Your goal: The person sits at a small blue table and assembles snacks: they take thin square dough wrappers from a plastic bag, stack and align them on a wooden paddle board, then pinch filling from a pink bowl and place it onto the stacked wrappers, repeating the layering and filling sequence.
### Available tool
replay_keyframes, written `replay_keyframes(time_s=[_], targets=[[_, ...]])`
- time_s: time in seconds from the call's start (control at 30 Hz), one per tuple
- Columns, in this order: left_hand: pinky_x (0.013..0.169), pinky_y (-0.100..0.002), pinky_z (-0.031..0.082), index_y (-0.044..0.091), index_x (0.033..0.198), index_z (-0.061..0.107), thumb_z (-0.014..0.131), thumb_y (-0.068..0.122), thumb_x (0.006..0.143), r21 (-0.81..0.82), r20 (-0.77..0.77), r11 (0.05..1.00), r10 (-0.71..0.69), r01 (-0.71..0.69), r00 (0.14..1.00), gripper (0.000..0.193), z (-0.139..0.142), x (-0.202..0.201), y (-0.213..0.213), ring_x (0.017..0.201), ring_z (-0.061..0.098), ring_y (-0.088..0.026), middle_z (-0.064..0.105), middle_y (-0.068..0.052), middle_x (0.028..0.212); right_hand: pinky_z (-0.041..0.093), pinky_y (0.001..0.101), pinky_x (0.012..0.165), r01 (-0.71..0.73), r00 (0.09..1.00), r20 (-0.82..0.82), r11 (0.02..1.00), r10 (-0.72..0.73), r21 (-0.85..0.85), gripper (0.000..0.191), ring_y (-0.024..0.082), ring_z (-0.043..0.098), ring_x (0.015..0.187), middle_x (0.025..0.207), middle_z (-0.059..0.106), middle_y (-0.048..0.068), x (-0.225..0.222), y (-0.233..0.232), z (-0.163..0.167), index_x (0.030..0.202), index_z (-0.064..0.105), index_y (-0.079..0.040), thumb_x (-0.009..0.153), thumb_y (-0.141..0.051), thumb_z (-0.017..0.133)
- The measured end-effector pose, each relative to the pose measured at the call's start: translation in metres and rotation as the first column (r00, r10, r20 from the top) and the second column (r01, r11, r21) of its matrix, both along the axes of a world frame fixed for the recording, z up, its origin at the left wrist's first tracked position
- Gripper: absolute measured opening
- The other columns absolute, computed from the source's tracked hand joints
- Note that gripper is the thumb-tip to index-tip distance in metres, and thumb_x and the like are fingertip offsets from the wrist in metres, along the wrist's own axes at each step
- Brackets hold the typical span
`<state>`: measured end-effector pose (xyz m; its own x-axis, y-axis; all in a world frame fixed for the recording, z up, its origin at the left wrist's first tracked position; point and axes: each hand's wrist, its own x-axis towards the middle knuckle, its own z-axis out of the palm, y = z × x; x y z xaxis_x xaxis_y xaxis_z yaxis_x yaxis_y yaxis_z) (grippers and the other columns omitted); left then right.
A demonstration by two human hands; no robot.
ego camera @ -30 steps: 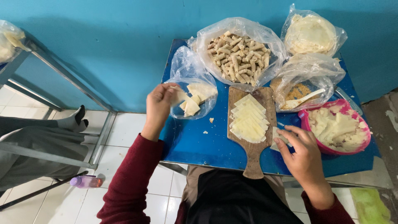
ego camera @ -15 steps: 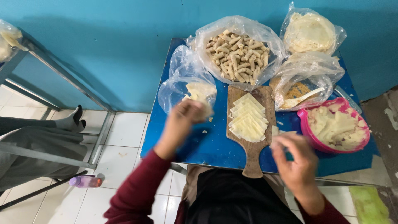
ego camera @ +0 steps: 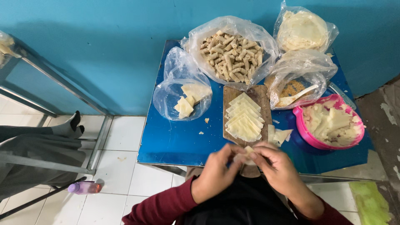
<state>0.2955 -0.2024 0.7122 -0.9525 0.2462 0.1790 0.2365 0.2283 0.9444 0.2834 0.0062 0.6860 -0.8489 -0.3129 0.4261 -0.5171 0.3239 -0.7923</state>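
We see the left hand (ego camera: 216, 177) and right hand (ego camera: 277, 168) meet at the near tabletop (ego camera: 175, 141) edge, fingers pinched shut on a pale slice (ego camera: 246, 152) just below the cutting board (ego camera: 243, 118); motion blur hides the fingertips; earlier the left hand reached toward the bag of pieces (ego camera: 183, 89).

Bare hands (ego camera: 250, 171), long maroon sleeves (ego camera: 160, 206) — snug at the wrists, black garment (ego camera: 241, 208) beneath

Pale piece (ego camera: 248, 151) mostly hidden between blurred hands (ego camera: 246, 168), board's handle (ego camera: 249, 170) covered
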Motion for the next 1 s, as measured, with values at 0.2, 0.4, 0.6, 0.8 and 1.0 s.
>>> replay_keyframes(time_s=[0.2,0.4,0.6,0.8,1.0], targets=[[0.069,-0.036,0.060,-0.001,0.103,0.062,0.071,0.004,0.095,-0.003,-0.354,0.990,0.132,-0.142,0.926,0.013,-0.003,-0.036,0.002,0.082,0.076,-0.031,0.074,-0.018,0.094,0.051,0.0314,0.057,0.337,0.937,0.026,0.918,-0.350,0.209,0.030,0.020,0.065,0.062,0.079,0.071,0.007,-0.024,-0.021,0.033,0.113,0.070,-0.007,0.085,-0.017,0.077],[0.064,-0.043,0.056,-0.001,0.108,0.059,0.069,0.005,0.093,-0.132,-0.364,0.960,0.185,-0.247,0.913,0.019,0.010,-0.055,0.009,0.079,0.071,-0.037,0.070,-0.019,0.094,0.049,0.0406,0.063,0.430,0.893,-0.281,0.850,-0.351,0.305,0.030,0.029,0.064,0.074,0.075,0.067,0.007,-0.046,-0.032,0.048,0.110,0.064,-0.006,0.086,-0.017,0.079],[0.070,-0.047,0.053,0.000,0.113,0.059,0.068,0.004,0.091,-0.241,-0.400,0.931,0.161,-0.274,0.902,0.024,0.010,-0.061,0.012,0.084,0.066,-0.040,0.064,-0.020,0.097,0.048,0.0427,0.067,0.473,0.865,-0.347,0.819,-0.362,0.325,0.041,0.031,0.062,0.079,0.085,0.065,0.010,-0.052,-0.027,0.048,0.115,0.061,-0.006,0.082,-0.018,0.082],[0.079,-0.046,0.050,0.001,0.110,0.059,0.068,0.005,0.091,-0.274,-0.528,0.914,0.118,-0.301,0.841,0.022,0.016,-0.065,0.010,0.092,0.061,-0.039,0.062,-0.018,0.100,0.048,0.0417,0.073,0.518,0.842,-0.339,0.803,-0.419,0.294,0.034,0.027,0.063,0.078,0.084,0.065,0.006,-0.044,0.030,0.079,0.108,0.069,-0.008,0.082,-0.023,0.084],[0.079,-0.044,0.049,0.002,0.104,0.064,0.071,0.010,0.092,-0.265,-0.515,0.918,0.125,-0.296,0.848,0.016,0.019,-0.064,0.005,0.092,0.060,-0.036,0.063,-0.014,0.099,0.036,0.0542,0.100,0.668,0.744,-0.572,0.416,-0.346,0.616,0.066,0.037,0.047,0.124,0.131,0.063,0.010,-0.040,0.108,0.090,0.117,0.076,-0.014,0.064,-0.054,0.083]])
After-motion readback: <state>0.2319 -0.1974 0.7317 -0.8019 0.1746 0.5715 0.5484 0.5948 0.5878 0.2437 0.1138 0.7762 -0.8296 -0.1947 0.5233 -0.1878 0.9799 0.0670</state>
